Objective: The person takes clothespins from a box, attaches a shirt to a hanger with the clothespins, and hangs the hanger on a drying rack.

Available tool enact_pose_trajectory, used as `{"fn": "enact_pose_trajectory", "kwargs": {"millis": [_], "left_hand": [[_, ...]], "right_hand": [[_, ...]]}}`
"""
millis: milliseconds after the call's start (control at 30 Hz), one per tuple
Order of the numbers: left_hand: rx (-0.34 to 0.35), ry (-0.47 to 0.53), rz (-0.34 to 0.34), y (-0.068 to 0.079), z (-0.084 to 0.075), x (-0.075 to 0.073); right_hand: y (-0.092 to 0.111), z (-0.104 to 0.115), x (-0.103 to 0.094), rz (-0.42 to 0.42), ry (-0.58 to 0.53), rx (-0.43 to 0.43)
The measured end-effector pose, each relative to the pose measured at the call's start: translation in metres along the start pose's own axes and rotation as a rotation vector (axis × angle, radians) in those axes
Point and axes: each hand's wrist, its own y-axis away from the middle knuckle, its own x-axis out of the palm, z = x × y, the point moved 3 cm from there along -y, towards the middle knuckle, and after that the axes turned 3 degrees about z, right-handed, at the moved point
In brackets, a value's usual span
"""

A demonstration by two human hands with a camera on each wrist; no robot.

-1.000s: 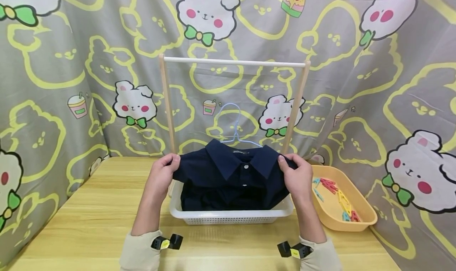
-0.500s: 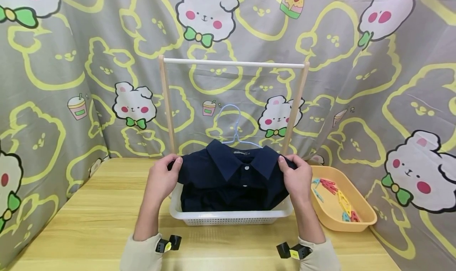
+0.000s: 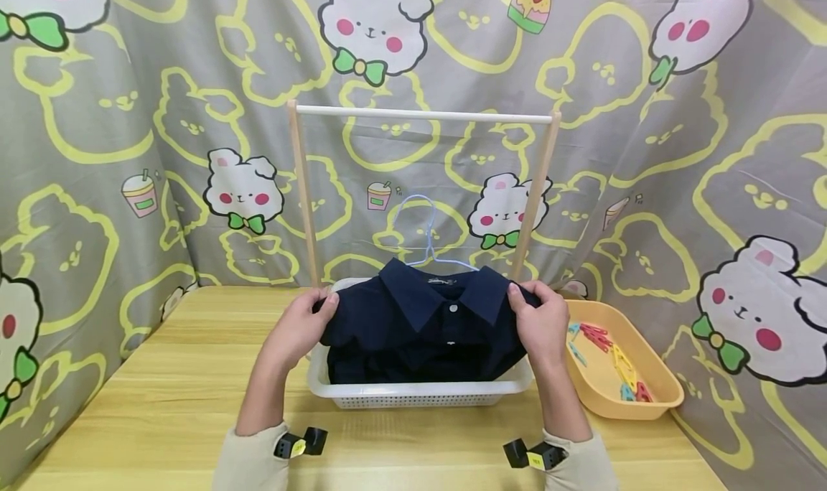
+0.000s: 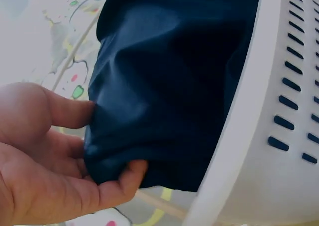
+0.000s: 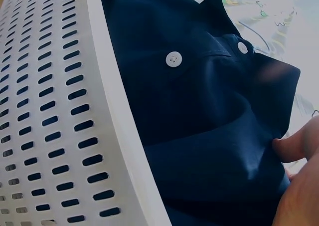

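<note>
A navy collared shirt [image 3: 420,319] with white buttons is held up by its two shoulders, its lower part bunched in a white perforated basket [image 3: 420,389]. My left hand [image 3: 302,326] pinches the shoulder on the left; in the left wrist view the thumb and fingers [image 4: 132,178] close on the cloth [image 4: 149,96]. At the other shoulder my right hand [image 3: 543,322] pinches the fabric between thumb and fingers. Behind the collar a light blue hanger [image 3: 429,236] shows its hook and upper arms; the rest is hidden by the shirt.
A rack with wooden posts [image 3: 539,182] and a white crossbar [image 3: 423,114] stands behind the basket. On the right lies an orange tray [image 3: 646,412] with several coloured clothespins [image 3: 623,365]. Patterned curtain surrounds the wooden table [image 3: 161,390].
The collar and hanger have dipped slightly. My left hand has shifted a little to the right and down with the shoulder; the right hand has barely moved.
</note>
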Motion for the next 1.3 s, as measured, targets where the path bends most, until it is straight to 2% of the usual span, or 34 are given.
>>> {"fn": "enact_pose_trajectory", "kwargs": {"millis": [233, 367, 567, 733, 800, 1000, 1300], "left_hand": [[-0.003, 0.229, 0.108, -0.005, 0.007, 0.002], [0.014, 0.301, 0.16, -0.006, 0.011, 0.0], [0.023, 0.412, 0.174, -0.007, 0.014, 0.001], [-0.004, 0.555, 0.126, -0.011, 0.017, 0.005], [-0.018, 0.582, 0.102, -0.012, 0.018, 0.007], [-0.066, 0.57, 0.037, -0.012, 0.017, 0.006], [-0.077, 0.596, -0.054, -0.01, 0.016, 0.001]], "right_hand": [[-0.003, -0.001, -0.003, -0.019, 0.017, -0.009], [-0.003, -0.001, -0.004, -0.011, 0.008, 0.002], [-0.004, -0.002, -0.004, 0.009, -0.006, 0.01], [-0.003, -0.002, -0.005, 0.011, -0.004, 0.025], [-0.003, -0.002, -0.005, 0.013, 0.001, 0.027], [-0.004, -0.001, -0.004, 0.032, 0.003, 0.032], [-0.004, -0.004, -0.003, 0.081, 0.015, 0.053]]}}
